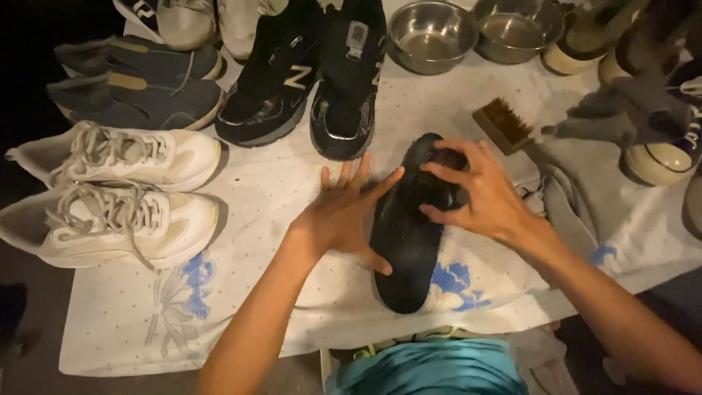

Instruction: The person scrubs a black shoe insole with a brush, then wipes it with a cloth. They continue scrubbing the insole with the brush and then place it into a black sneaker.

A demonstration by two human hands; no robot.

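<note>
Insole (406,241) lies flat between left hand (344,216) and right hand (482,194), both touching.

packages: none | signs: none | screens: none | labels: none legible on anything in view

The insole (406,241) was black; the cloth (256,307) under it was white with fine dots and blue flower prints; two sneakers (110,186) at the side were off-white with pale grey laces; a pair (314,80) further back was black with silver-grey trim. The slip-ons (139,80) were dark grey-blue with tan patches; the bowls (431,33) were silvery metal; the brush (503,124) was brown.
</note>
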